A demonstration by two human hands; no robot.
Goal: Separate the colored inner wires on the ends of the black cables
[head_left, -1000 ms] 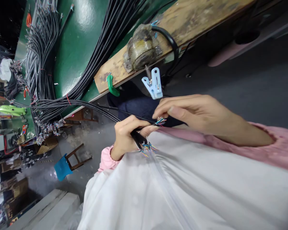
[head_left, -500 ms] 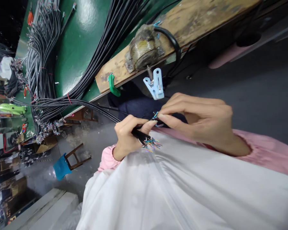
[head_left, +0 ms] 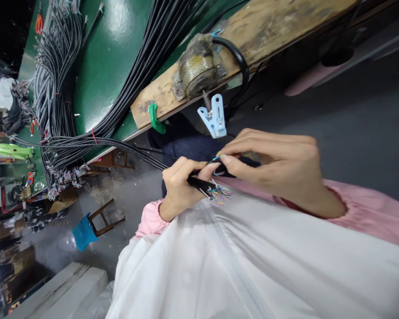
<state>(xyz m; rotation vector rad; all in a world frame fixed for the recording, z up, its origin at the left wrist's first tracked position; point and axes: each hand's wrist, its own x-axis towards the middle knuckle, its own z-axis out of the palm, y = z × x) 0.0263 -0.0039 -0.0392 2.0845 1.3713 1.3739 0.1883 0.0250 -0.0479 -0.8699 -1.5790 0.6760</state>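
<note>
My left hand point(head_left: 182, 186) is wrapped round a bundle of black cables point(head_left: 142, 155) near their ends. Thin coloured wires point(head_left: 221, 192) fan out below its thumb. My right hand point(head_left: 275, 164) pinches the small coloured wires at one cable's tip, right beside the left thumb. Just above the hands a light blue clip point(head_left: 214, 117) sits on the shaft of a small motor point(head_left: 199, 68), which is fixed to a wooden board point(head_left: 156, 95). The cables run back to the green table, where a red tie point(head_left: 94, 137) circles them.
Grey and black cable bundles point(head_left: 56, 66) lie on the green table point(head_left: 96, 75) at the upper left. A green hook-shaped piece point(head_left: 156, 118) hangs at the board's edge. A blue stool point(head_left: 84, 232) stands on the floor, lower left.
My left hand and the cable ends have shifted slightly to the right. My right fingertips remain on the wires, with a yellow bit now showing there. The view has moved a little.
</note>
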